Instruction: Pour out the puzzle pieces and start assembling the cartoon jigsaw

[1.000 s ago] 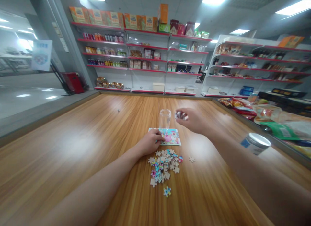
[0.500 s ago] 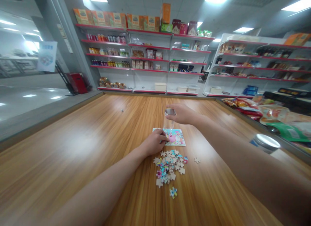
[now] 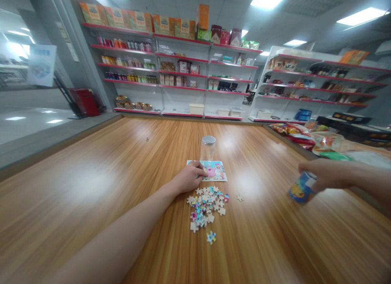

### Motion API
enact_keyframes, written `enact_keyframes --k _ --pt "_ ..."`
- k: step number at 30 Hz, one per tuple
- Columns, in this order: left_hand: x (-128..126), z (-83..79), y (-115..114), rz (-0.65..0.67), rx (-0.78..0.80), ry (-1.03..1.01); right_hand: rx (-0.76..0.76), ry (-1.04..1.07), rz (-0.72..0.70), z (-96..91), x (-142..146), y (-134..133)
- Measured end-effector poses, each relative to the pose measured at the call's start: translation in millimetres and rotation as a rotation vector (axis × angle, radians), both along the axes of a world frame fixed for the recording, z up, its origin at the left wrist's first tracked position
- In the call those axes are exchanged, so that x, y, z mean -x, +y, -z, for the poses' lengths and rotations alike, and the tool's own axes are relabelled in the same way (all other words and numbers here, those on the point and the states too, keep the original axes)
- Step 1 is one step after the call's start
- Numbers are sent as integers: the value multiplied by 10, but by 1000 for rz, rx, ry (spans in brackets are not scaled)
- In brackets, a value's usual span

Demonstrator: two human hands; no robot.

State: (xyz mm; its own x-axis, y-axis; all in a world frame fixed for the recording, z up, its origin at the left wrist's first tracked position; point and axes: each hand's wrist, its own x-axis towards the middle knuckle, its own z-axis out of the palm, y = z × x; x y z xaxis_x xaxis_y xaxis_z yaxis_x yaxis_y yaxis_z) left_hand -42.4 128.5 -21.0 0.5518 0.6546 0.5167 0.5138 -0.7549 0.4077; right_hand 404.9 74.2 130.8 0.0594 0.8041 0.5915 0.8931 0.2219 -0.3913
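Note:
My left hand (image 3: 189, 177) rests curled on the wooden table, its fingers pressed on the left edge of a colourful puzzle picture card (image 3: 212, 171). A heap of loose puzzle pieces (image 3: 205, 206) lies just in front of that hand. Behind the card stands a clear empty jar (image 3: 207, 148) with a silver lid on it. Far to the right, my right hand (image 3: 324, 175) is wrapped over the top of a blue and orange can (image 3: 301, 188), which tilts above the table.
The wooden table (image 3: 122, 186) has a raised border. Snack bags (image 3: 320, 139) are piled along its right edge. One stray puzzle piece (image 3: 240, 198) lies right of the heap, another (image 3: 210, 237) nearer me. Red-edged store shelves (image 3: 183, 72) stand behind.
My right hand set the silver lid on the clear jar, then swung right and took hold of the blue can. My left hand stayed on the card.

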Motion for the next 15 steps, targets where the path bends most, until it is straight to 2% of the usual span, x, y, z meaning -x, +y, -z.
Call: enact_keyframes --k 3,7,10,12,15 --pt "2 6 4 4 -1 -2 229 -169 -103 -14 362 156" --pt "23 15 6 17 -2 4 260 -275 -165 -79 1182 543" --pt "40 16 0 33 -1 19 339 -364 -228 -94 1759 821" --pt "45 13 -8 38 -1 27 372 -382 -248 -63 2025 949" --pt "43 5 -18 34 -2 34 419 -409 -265 10 2222 1045"
